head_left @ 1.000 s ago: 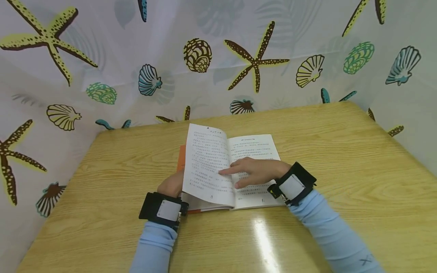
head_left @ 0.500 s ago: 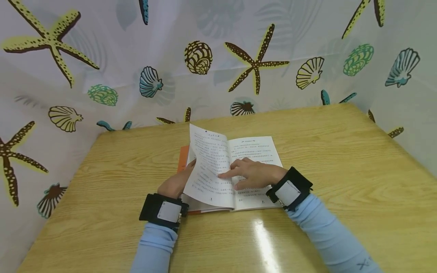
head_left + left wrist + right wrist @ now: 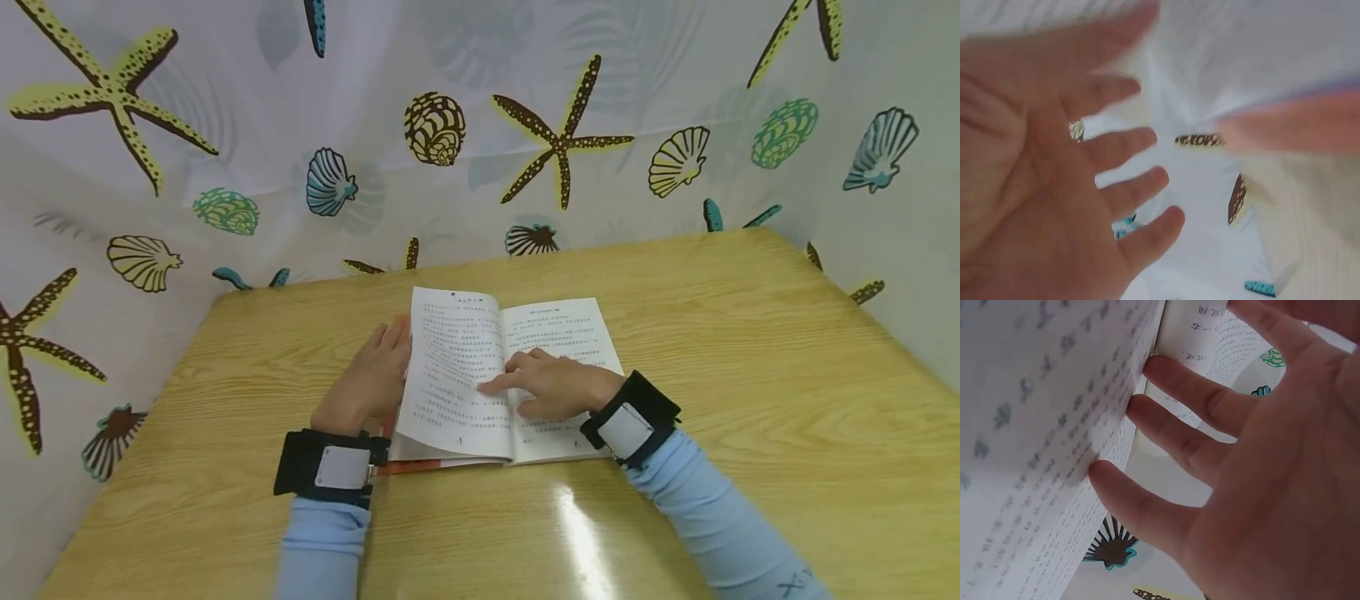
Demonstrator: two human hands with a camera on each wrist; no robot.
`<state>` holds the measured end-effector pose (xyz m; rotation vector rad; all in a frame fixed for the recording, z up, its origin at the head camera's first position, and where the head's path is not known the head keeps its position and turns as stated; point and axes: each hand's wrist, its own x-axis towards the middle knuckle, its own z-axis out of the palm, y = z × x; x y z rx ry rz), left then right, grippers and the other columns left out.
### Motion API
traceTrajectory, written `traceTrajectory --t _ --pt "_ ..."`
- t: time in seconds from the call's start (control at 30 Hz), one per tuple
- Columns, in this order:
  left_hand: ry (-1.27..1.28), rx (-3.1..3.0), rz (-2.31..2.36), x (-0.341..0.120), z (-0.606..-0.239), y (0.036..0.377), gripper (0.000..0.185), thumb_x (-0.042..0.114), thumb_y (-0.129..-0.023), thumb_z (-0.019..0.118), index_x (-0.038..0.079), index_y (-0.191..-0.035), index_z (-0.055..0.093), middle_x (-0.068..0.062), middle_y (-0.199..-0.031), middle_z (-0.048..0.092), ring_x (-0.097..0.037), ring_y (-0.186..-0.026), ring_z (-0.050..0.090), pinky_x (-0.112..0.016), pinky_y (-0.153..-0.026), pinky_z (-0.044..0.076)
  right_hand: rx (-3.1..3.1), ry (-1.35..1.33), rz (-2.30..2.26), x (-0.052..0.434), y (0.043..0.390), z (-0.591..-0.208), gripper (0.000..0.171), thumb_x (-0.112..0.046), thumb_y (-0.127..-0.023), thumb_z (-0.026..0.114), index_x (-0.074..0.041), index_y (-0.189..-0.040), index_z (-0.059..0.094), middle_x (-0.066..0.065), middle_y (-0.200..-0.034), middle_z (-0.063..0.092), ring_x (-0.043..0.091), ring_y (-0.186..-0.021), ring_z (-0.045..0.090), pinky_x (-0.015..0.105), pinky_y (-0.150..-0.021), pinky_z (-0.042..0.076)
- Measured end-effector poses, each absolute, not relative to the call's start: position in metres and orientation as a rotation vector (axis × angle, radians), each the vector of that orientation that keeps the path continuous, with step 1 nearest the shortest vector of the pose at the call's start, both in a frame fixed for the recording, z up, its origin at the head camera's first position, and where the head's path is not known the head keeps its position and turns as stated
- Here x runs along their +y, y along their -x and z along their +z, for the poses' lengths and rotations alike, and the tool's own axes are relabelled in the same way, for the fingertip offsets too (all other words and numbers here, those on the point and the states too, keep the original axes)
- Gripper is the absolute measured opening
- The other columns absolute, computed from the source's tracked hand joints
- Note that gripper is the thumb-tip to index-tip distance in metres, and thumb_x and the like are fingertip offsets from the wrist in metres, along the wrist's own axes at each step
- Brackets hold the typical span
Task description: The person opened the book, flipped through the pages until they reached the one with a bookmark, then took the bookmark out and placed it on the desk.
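An open book (image 3: 487, 367) with printed white pages and an orange cover lies in the middle of the wooden table (image 3: 750, 350). My right hand (image 3: 551, 383) rests on the right page with fingers extended, and the index finger points onto the left page near the spine. In the right wrist view its fingers (image 3: 1191, 406) touch the printed pages (image 3: 1054, 456). My left hand (image 3: 367, 383) lies flat with straight fingers at the book's left edge, beside the raised left page. The left wrist view shows that hand (image 3: 1054, 187) spread and blurred.
A white curtain (image 3: 225, 125) printed with starfish and shells surrounds the table on the left, far and right sides. Light glares off the table in front of the book (image 3: 581, 533).
My left hand has come out from under the left page and moved left and forward, now flat at the book's edge. The page has settled lower. The right hand has barely moved.
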<state>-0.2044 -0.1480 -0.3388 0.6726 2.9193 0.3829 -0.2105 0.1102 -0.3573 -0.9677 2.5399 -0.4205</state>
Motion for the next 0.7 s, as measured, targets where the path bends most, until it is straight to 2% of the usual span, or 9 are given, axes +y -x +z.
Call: traceTrajectory --t 0.07,0.2,0.27,0.33,0.4,0.47,0.57,0.7 --pt "-0.543 2.964 0.41 -0.151 -0.333 0.203 0.059 -0.002 -0.096 0.057 -0.011 -0.15 0.037 -0.036 -0.158 0.024 -0.052 -0.148 0.017 -0.059 -0.119 0.017 2.553 0.962 -0.398 0.109 0.21 -0.356 0.049 -0.009 -0.096 0.062 -0.025 -0.143 0.061 0.013 -0.138 0.054 0.029 -0.117 0.049 0.041 -0.091 0.048" --pt "-0.504 3.059 0.424 -0.152 -0.329 0.203 0.059 -0.009 -0.095 0.052 -0.015 -0.151 0.032 -0.035 -0.158 0.024 -0.05 -0.148 0.018 -0.056 -0.12 0.018 2.573 0.976 -0.363 0.108 0.208 -0.356 0.047 -0.01 -0.097 0.064 -0.024 -0.142 0.063 0.013 -0.135 0.055 0.028 -0.114 0.05 0.038 -0.087 0.048" --pt "-0.542 3.058 0.456 -0.148 -0.331 0.204 0.06 -0.002 -0.098 0.055 -0.011 -0.153 0.032 -0.032 -0.16 0.023 -0.047 -0.15 0.017 -0.055 -0.12 0.016 2.575 0.98 -0.357 0.108 0.207 -0.355 0.047 -0.011 -0.097 0.064 -0.024 -0.142 0.063 0.013 -0.134 0.056 0.028 -0.114 0.05 0.038 -0.087 0.048" --pt "-0.583 2.99 0.5 -0.141 -0.336 0.206 0.064 0.013 -0.101 0.061 -0.002 -0.156 0.032 -0.027 -0.163 0.019 -0.044 -0.151 0.013 -0.056 -0.12 0.015 2.571 0.991 -0.359 0.108 0.207 -0.355 0.046 -0.011 -0.097 0.064 -0.023 -0.142 0.062 0.013 -0.135 0.055 0.029 -0.115 0.05 0.04 -0.087 0.049" --pt "-0.604 2.867 0.537 -0.133 -0.343 0.209 0.074 0.027 -0.099 0.067 0.006 -0.16 0.029 -0.023 -0.166 0.015 -0.042 -0.153 0.01 -0.058 -0.12 0.014 2.564 1.005 -0.364 0.109 0.207 -0.356 0.046 -0.011 -0.098 0.064 -0.022 -0.142 0.062 0.014 -0.135 0.055 0.03 -0.115 0.05 0.041 -0.088 0.05" --pt "-0.605 2.746 0.545 -0.128 -0.352 0.212 0.084 0.035 -0.094 0.073 0.011 -0.161 0.028 -0.02 -0.167 0.013 -0.042 -0.153 0.01 -0.061 -0.118 0.018 2.557 1.011 -0.371 0.109 0.207 -0.355 0.046 -0.011 -0.098 0.063 -0.022 -0.142 0.062 0.014 -0.135 0.055 0.03 -0.116 0.051 0.041 -0.088 0.05" --pt "-0.55 2.619 0.527 -0.122 -0.363 0.214 0.095 0.04 -0.088 0.08 0.015 -0.162 0.027 -0.017 -0.168 0.011 -0.04 -0.153 0.011 -0.06 -0.118 0.021 2.552 1.019 -0.372 0.109 0.208 -0.356 0.045 -0.011 -0.098 0.063 -0.021 -0.142 0.063 0.014 -0.134 0.055 0.03 -0.116 0.05 0.041 -0.088 0.05" --pt "-0.502 2.595 0.501 -0.119 -0.367 0.213 0.098 0.039 -0.085 0.083 0.015 -0.162 0.028 -0.015 -0.169 0.011 -0.04 -0.153 0.01 -0.059 -0.118 0.021 2.554 1.012 -0.366 0.108 0.208 -0.356 0.044 -0.012 -0.098 0.064 -0.022 -0.141 0.063 0.013 -0.133 0.054 0.029 -0.114 0.05 0.04 -0.087 0.05"
